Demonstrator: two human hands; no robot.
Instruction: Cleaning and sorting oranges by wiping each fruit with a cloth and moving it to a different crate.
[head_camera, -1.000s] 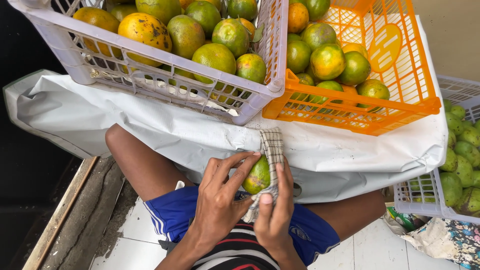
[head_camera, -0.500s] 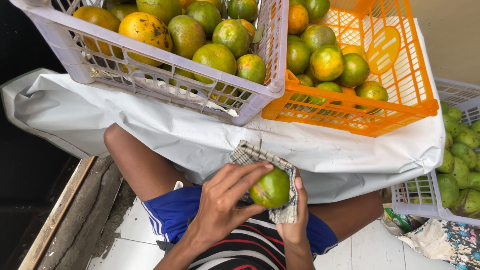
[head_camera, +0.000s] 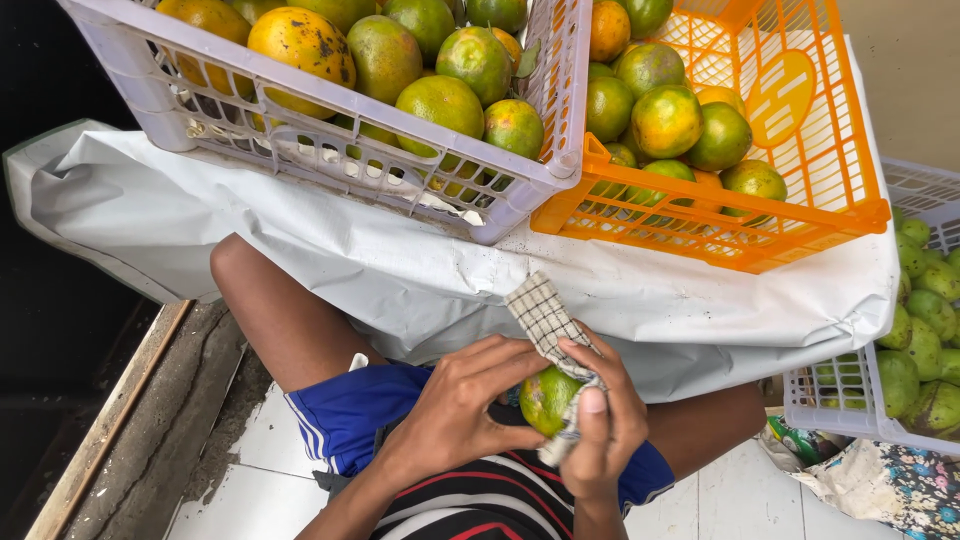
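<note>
Holding a round green citrus fruit with a yellow patch over our lap, we grip it from the near-left side with our left hand, fingers curled around it and fingertips on its top. Our right hand grasps a small checked white cloth and presses it against the fruit's right side; one corner of the cloth sticks up beyond the fingers, another hangs below them.

Just beyond both hands drops the edge of a white plastic sheet, draped over a surface that we cannot see. Farther out on that sheet sit a pale lavender slatted plastic crate of green and orange citrus and, to its right and touching it, an orange slatted plastic crate holding more. Well right of our right hand stands another pale crate of green fruit, cut off by the frame. Open room lies left of our left hand, above bare knee and floor.

Much of the held fruit is covered by fingers and cloth.
</note>
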